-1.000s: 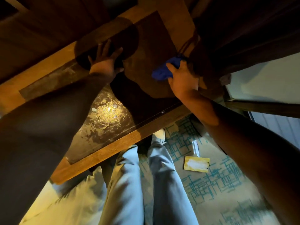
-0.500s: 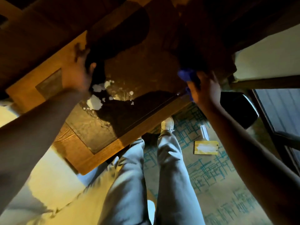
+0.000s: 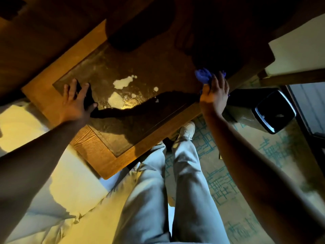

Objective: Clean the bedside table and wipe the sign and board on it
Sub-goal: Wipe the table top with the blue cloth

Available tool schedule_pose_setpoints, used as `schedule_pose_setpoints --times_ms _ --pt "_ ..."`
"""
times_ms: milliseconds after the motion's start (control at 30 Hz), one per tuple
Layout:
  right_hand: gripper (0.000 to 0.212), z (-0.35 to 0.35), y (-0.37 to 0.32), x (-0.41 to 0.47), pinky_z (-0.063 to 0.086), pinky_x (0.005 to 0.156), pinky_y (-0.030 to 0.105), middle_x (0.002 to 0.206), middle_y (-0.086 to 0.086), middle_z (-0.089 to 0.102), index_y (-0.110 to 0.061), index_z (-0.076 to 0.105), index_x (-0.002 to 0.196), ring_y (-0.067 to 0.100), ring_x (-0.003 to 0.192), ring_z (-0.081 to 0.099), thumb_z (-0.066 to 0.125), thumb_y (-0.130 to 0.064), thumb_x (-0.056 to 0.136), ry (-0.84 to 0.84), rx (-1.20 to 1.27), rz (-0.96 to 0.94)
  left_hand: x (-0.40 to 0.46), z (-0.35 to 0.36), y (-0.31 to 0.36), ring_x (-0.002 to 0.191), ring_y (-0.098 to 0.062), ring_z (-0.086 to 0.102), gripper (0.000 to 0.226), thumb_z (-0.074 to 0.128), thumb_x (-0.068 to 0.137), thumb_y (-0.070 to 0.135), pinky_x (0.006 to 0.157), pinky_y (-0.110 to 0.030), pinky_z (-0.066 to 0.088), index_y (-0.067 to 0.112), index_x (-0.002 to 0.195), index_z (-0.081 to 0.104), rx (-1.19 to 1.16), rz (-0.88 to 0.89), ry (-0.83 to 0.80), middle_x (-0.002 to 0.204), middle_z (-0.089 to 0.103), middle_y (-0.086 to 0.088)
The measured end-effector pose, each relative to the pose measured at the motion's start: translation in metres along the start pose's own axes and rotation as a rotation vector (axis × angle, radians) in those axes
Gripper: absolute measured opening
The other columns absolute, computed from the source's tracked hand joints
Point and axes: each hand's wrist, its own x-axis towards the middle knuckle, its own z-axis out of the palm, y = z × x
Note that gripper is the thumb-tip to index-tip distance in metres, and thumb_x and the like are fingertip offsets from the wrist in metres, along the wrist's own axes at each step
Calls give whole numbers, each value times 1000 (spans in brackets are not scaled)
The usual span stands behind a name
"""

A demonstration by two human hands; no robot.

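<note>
The bedside table (image 3: pixel 109 164) has an orange wooden frame around a dark glossy top with pale shiny patches (image 3: pixel 123 82) near its middle. My left hand (image 3: pixel 75 101) lies flat on the left part of the top with its fingers spread. A dark patch lies under its fingers; I cannot tell whether it is an object or a shadow. My right hand (image 3: pixel 214 95) is at the table's right edge, shut on a crumpled blue cloth (image 3: pixel 203 76). No sign or board can be made out in the dark far half.
A dark oval shape (image 3: pixel 140 27) sits at the back of the table in deep shadow. A black bin (image 3: pixel 274 111) stands on the patterned carpet just right of the table. The bed (image 3: pixel 70 187) touches the table's left side. My legs and a white shoe (image 3: pixel 188 128) are below it.
My left hand came from the dark oval at the back to the table's front left. My right hand drew the cloth from the back middle to the right edge. The view shifted.
</note>
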Motion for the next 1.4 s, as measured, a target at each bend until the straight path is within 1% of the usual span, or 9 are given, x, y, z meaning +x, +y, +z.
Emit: schedule_pose_setpoints --times_ms 167,300,467,633,800,933,1033,1267,1400 --pt "73 11 -3 -6 26 118 55 166 6 16 -31 31 153 39 151 12 52 -40 84 -92 -108 2 2 -3 -6 152 -42 -3 88 71 90 39 119 -58 11 32 159 17 75 -1 -93 169 -2 -8" --pt "68 16 -7 -15 26 117 55 165 3 21 -30 39 150 39 151 13 50 -47 86 -42 -71 -5 6 -6 0 152 -42 -7 88 67 92 41 120 -58 11 33 159 12 74 -40 -143 168 -6 -7" --pt "54 36 -13 -64 32 114 56 161 4 31 -26 49 144 40 150 18 48 -37 92 -77 -77 -79 6 -3 -4 151 -44 -6 87 67 92 42 119 -61 13 31 159 13 69 -21 -134 168 -5 -9" --pt "53 57 -22 -125 24 120 52 164 1 24 -27 39 151 38 152 11 44 -35 99 -230 -189 -269 6 -2 -3 151 -46 -3 86 67 91 41 115 -67 17 29 159 16 92 -1 -117 168 -1 -12" --pt "58 50 -24 -74 26 119 55 165 8 21 -20 33 154 40 151 13 50 -20 98 -257 -305 -412 5 -3 0 153 -39 -6 85 63 94 43 114 -68 17 33 159 10 120 -29 -126 168 -7 -8" --pt "63 50 -60 -5 25 120 53 166 8 15 -24 23 157 39 152 9 47 -23 99 -215 -309 -309 5 -3 -1 153 -37 -10 84 60 94 45 113 -71 16 37 159 7 97 -45 -140 168 -12 -3" --pt "61 56 -87 14 20 122 52 167 1 10 -36 19 157 36 153 4 43 -32 101 -214 -236 -203 6 -6 1 153 -34 -13 84 60 95 45 114 -71 13 38 158 5 70 -64 -154 168 -14 -1" --pt "55 69 -68 -86 23 120 56 164 7 22 -30 35 153 43 150 14 42 -27 99 -181 -273 -366 4 -1 -1 153 -37 -11 83 63 94 42 111 -73 12 35 159 11 33 -58 -145 168 -11 -3" --pt "57 73 -42 -140 22 120 55 166 6 16 -28 36 152 41 152 9 49 -21 97 -271 -287 -448 5 -4 3 153 -37 -10 85 62 94 44 110 -74 16 33 159 9 92 -60 -163 168 -12 -5"
